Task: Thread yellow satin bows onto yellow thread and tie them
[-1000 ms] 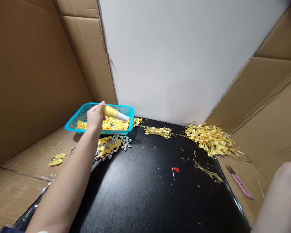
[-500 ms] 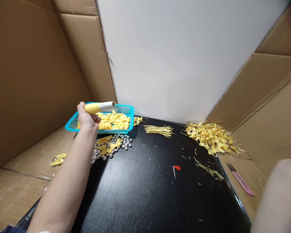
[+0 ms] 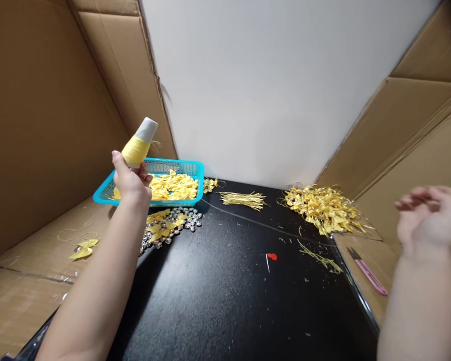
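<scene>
My left hand point(image 3: 131, 183) is wrapped round the base of a cone of yellow thread point(image 3: 136, 149), tilted with its bare pale tip up, in front of the blue basket. A loose strand of thread point(image 3: 248, 217) sags over the black table towards the right side. My right hand point(image 3: 432, 215) is raised at the far right, slightly blurred, its fingers curled together. The strand runs in its direction, though its end at the fingers is too fine to see clearly.
A blue basket point(image 3: 200, 185) holds yellow bows. Silvery beads point(image 3: 193, 220) with bows lie before it. Gold ties point(image 3: 243, 200), a heap of yellow bow pieces point(image 3: 325, 208), a red-headed needle-like item point(image 3: 271, 256) and pink thread snips point(image 3: 367, 273) lie further right. Cardboard walls point(image 3: 428, 105) flank the table.
My left hand has tipped the cone from nearly level to pointing upward. My right hand has risen into fuller view at the right. The strand has gone from nearly straight to sagging.
</scene>
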`<state>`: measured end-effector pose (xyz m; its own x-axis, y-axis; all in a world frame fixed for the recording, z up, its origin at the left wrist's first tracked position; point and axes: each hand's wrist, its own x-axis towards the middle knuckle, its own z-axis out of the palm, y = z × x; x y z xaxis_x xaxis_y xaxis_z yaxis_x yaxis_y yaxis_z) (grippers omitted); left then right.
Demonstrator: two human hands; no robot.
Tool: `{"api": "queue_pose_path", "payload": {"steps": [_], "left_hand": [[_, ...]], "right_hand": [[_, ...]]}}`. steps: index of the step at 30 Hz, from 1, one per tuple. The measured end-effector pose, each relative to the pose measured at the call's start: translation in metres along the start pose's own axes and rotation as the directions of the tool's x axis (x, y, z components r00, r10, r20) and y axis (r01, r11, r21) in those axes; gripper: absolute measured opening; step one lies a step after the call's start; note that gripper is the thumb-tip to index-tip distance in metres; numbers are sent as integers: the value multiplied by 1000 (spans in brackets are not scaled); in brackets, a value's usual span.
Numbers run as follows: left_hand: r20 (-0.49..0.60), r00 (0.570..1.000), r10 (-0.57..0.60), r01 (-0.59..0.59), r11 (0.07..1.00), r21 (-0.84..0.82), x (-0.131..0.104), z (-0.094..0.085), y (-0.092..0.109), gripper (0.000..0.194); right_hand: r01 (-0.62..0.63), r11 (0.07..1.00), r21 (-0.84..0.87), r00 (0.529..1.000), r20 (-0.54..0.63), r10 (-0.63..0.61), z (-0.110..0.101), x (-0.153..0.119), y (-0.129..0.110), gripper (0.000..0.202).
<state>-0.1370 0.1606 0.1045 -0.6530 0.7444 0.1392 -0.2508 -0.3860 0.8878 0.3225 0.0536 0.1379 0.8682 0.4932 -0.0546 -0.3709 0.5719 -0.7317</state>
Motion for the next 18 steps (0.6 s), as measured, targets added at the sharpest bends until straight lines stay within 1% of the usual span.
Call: {"api": "queue_pose_path", "payload": {"steps": [1, 2, 3, 4, 5, 6, 7, 8, 9, 10, 11, 12, 13, 14, 15, 16, 17, 18], "left_hand": [[19, 1000, -13, 13, 999, -30, -4, 4, 2, 38], [39, 999, -20, 22, 998, -51, -8, 8, 4, 36], [61, 998, -24, 28, 997, -66, -13, 12, 6, 35], [86, 996, -28, 35, 996, -80, -18, 17, 9, 35], [116, 993, -32, 43, 995, -95, -23, 21, 11, 36], [149, 988, -38, 54, 993, -108, -29, 24, 13, 35], [182, 982, -44, 66, 991, -119, -35, 28, 14, 35], [216, 975, -51, 80, 989, -128, -41, 31, 15, 33], [251, 966, -59, 94, 987, -131, -46, 34, 14, 32], [288, 955, -69, 109, 986, -124, -52, 36, 13, 32], [325, 942, -81, 122, 987, -106, -57, 39, 10, 33], [366, 926, -96, 134, 988, -80, -62, 41, 6, 34], [413, 904, -113, 145, 988, -46, -68, 42, 1, 36], [459, 878, -134, 154, 988, -6, -73, 44, -4, 38], [504, 849, -158, 160, 986, 38, -78, 46, -9, 40], [546, 817, -183, 165, 983, 83, -84, 47, -14, 42], [584, 785, -208, 166, 978, 125, -90, 48, -18, 43], [615, 754, -230, 166, 973, 160, -96, 49, -22, 45]], "right_hand": [[114, 990, -83, 975, 202, -96, 4, -11, 1, 31], [210, 969, -133, 895, 425, -135, 7, -25, 0, 27], [246, 960, -130, 782, 612, -117, 9, -41, 0, 18], [219, 965, -143, 643, 765, -32, 11, -59, -2, 8], [195, 970, -147, 488, 872, 33, 12, -76, -3, 14], [187, 974, -128, 318, 946, 63, 12, -91, -4, 24], [201, 970, -136, 187, 977, 98, 12, -104, -4, 33], [256, 950, -181, 93, 982, 162, 11, -113, -4, 38], [352, 901, -255, 37, 965, 259, 11, -118, -2, 40], [474, 809, -349, 32, 925, 380, 10, -120, 0, 40], [597, 670, -440, 73, 862, 501, 9, -119, 4, 40], [698, 505, -508, 146, 791, 594, 8, -116, 7, 40], [762, 353, -542, 224, 733, 642, 7, -113, 10, 40], [793, 239, -560, 295, 697, 653, 7, -108, 13, 40], [802, 175, -571, 350, 687, 637, 8, -104, 15, 41], [800, 161, -579, 385, 699, 603, 8, -100, 18, 40], [793, 183, -581, 399, 723, 564, 9, -97, 21, 38], [786, 226, -575, 398, 751, 527, 10, -95, 26, 35]]}}
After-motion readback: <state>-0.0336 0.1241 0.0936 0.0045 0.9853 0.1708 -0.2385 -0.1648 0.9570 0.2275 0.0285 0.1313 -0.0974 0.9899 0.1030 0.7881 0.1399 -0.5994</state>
